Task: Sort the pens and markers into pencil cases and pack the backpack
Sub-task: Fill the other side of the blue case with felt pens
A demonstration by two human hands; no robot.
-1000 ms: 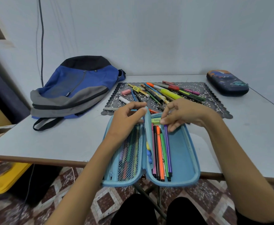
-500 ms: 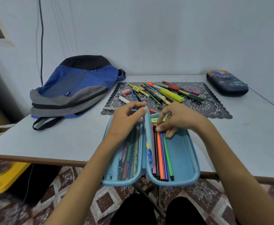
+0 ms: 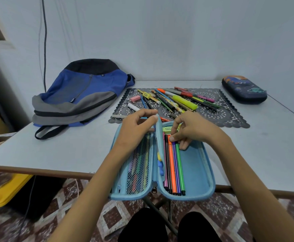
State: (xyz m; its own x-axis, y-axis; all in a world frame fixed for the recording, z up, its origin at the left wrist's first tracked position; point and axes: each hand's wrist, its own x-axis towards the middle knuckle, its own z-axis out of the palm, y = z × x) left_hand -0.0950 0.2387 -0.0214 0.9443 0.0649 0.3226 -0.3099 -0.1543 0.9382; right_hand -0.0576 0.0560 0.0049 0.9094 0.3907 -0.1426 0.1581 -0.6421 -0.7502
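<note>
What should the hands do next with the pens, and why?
Probably the right hand lets go and reaches for another pen from the pile. It pinches the green pen, which already lies straight beside the others in the case. The left hand holds the flap aside, and many pens wait on the mat.

the right hand (image 3: 195, 131) has drawn back from the far end of the light blue pencil case (image 3: 199, 170) towards the desk's near edge and dropped lower into its right half. its curled fingertips (image 3: 182, 146) now pinch the top ends of the pens. the green pen (image 3: 180, 169) now lies outermost in the row, where the purple pen (image 3: 175, 169) lay slanted a second ago; the purple one now sits straight just inside it.
</note>
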